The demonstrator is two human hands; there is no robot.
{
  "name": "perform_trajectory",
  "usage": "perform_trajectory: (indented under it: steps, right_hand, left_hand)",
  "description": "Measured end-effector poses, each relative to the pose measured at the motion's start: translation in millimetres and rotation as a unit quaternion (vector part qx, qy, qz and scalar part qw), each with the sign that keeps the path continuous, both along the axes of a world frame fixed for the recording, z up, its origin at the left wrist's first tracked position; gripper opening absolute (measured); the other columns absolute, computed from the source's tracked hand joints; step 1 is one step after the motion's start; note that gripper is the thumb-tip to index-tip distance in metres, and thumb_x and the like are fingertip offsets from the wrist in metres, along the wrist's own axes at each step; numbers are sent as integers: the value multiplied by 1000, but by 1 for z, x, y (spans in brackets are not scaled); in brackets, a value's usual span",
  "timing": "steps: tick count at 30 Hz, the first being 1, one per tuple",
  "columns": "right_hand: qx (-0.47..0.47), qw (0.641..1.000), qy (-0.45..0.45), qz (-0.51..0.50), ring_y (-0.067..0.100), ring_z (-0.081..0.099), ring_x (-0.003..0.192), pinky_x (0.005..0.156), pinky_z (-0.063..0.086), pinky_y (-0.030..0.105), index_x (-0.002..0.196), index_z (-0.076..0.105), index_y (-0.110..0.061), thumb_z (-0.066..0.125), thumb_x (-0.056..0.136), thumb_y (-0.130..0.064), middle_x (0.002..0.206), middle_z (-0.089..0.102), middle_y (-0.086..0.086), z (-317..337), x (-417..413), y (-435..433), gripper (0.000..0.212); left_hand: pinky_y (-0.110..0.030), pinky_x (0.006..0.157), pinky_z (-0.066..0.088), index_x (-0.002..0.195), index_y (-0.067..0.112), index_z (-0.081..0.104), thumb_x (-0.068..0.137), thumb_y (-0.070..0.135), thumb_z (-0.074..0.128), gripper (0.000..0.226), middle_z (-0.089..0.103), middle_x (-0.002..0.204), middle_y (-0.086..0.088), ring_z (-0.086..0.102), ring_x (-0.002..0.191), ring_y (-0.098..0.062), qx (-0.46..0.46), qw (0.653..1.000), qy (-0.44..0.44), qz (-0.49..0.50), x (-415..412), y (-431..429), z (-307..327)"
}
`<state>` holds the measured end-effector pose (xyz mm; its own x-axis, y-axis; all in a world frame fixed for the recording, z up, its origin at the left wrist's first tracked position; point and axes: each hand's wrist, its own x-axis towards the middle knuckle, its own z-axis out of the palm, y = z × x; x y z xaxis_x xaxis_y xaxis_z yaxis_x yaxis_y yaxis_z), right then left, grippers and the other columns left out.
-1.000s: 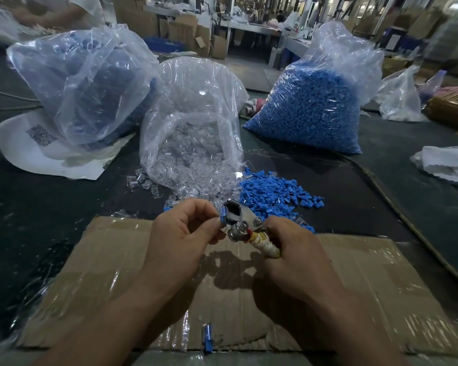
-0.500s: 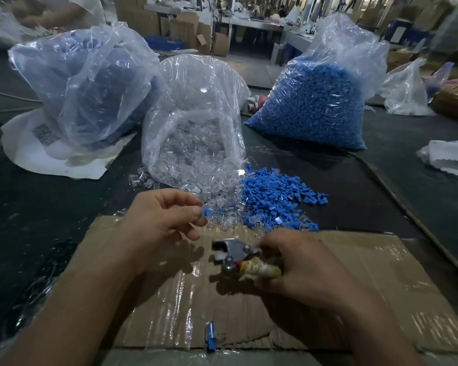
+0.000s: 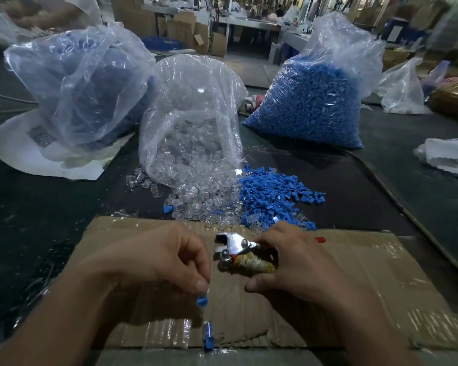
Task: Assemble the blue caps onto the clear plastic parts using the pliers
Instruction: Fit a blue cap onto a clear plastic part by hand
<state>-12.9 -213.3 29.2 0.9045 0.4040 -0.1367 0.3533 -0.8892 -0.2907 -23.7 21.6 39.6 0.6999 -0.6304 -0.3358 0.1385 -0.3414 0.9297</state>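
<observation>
Now the left hand (image 3: 154, 260) is pinching a capped clear part (image 3: 202, 302), hanging downward just above another finished piece (image 3: 208, 336); the right hand (image 3: 296, 262) is gripping the pliers (image 3: 236, 247).

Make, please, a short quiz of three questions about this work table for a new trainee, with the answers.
1. True or false: the left hand holds the pliers.
2. What is at the left hand's fingertips? A) a blue-capped piece B) a paper label C) a screw
3. On which side of the loose clear parts does the pile of loose blue caps lie?
Key: 1 false, the right hand grips them. 2 A. 3 on their right.
</observation>
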Motion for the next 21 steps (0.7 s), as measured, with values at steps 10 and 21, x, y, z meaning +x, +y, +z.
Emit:
perform_trajectory:
  steps: [10,21]
  right_hand:
    - [22,1000,-4,-9,3,36,95,74,30,23,123,46,-39,67,54,-70,102,40,-17,-4,3,-1,79]
    - [78,996,-9,-30,0,42,94,72,35,18,120,53,-35,63,62,-68,100,47,-17,-3,5,-1,67]
  left_hand:
    - [-17,48,46,71,23,70,73,17,76,8,65,61,2,59,51,-5,121,869,-262,402,16,-6,-22]
    - [-26,72,35,96,23,67,79,30,70,18,45,89,7,45,81,-8,320,828,-346,304,23,-10,-30]
